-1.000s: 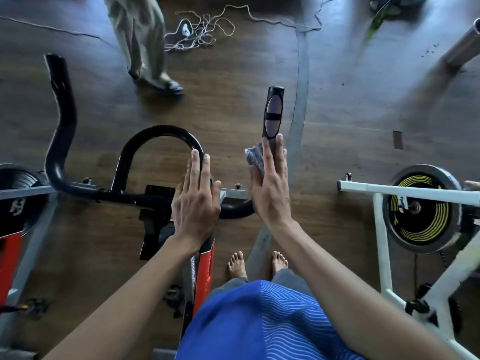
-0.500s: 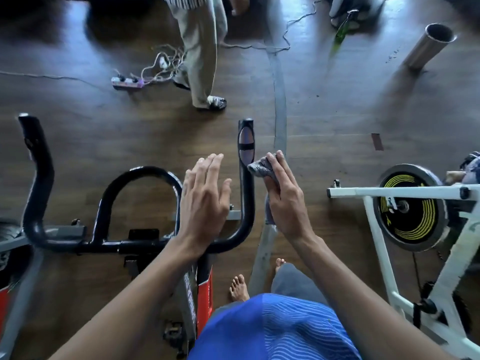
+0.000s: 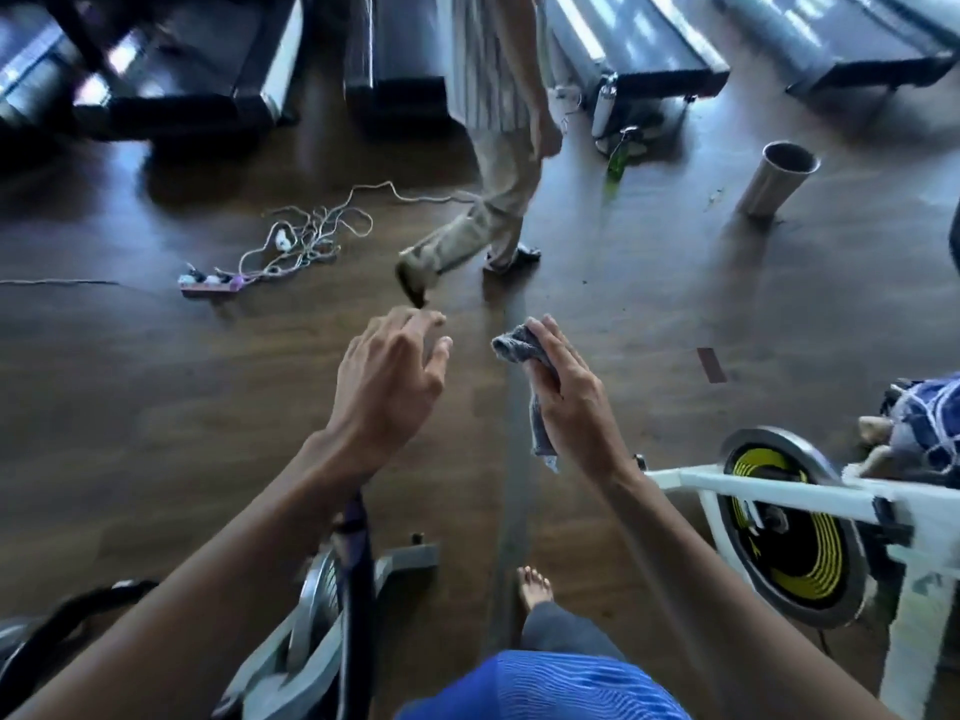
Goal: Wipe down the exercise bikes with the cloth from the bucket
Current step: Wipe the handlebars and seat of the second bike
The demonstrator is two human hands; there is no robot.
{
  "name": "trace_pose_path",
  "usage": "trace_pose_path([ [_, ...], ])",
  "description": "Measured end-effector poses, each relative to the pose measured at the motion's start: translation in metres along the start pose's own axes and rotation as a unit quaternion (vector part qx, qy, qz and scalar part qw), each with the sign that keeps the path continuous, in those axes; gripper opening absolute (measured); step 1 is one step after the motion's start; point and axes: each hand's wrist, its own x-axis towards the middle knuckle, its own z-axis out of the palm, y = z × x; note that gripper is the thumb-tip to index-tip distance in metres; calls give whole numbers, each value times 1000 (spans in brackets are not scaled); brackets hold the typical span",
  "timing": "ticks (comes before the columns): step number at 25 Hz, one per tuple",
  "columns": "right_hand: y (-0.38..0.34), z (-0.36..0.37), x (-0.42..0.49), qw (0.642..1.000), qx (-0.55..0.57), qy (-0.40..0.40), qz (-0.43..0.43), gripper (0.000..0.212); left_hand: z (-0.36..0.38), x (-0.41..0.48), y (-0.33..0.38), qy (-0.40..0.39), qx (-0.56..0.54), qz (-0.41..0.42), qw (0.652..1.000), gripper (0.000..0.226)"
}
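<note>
My right hand (image 3: 569, 402) holds a grey cloth (image 3: 524, 356) in the air, above the floor; the cloth's tail hangs down below my palm. Beside it my left hand (image 3: 387, 381) hovers with relaxed, spread fingers and touches nothing. The black exercise bike (image 3: 356, 569) is low in the frame, under my left forearm, with only its handlebar post and grey frame showing. A white exercise bike (image 3: 779, 491) with a black and yellow flywheel (image 3: 795, 537) stands at the right. No bucket is in view.
A person in beige trousers (image 3: 493, 210) walks across the dark wooden floor just ahead. A power strip with tangled cables (image 3: 291, 241) lies at the left. A metal cylinder (image 3: 776, 181) leans at the right. Treadmills (image 3: 649, 49) line the back.
My view has tilted up, so the black handlebar dropped out of the middle. Both hands have come off the handlebar and now hang in the air. The person ahead has stepped to the right.
</note>
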Motion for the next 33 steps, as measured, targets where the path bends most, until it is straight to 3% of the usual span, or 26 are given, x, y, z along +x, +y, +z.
trace_pose_path([
  [8,-6,2,162,995,12,-89,-51,44,-8,120,-13,-50,-5,-64,997,31],
  [13,-31,98,242,974,24,-210,-80,44,-29,155,-104,24,9,-181,983,31],
  [18,-80,233,296,925,17,-344,-161,44,-60,148,-207,134,15,-333,933,31],
  [21,-120,313,296,865,24,-457,-207,43,-86,115,-245,203,33,-440,874,29],
  [24,-161,379,269,778,44,-577,-245,42,-106,65,-262,269,59,-544,793,29],
  [28,-200,442,212,626,68,-717,-300,41,-113,7,-253,356,87,-672,644,26],
  [33,-221,471,138,390,103,-848,-345,43,-103,-20,-200,411,116,-792,437,26],
])
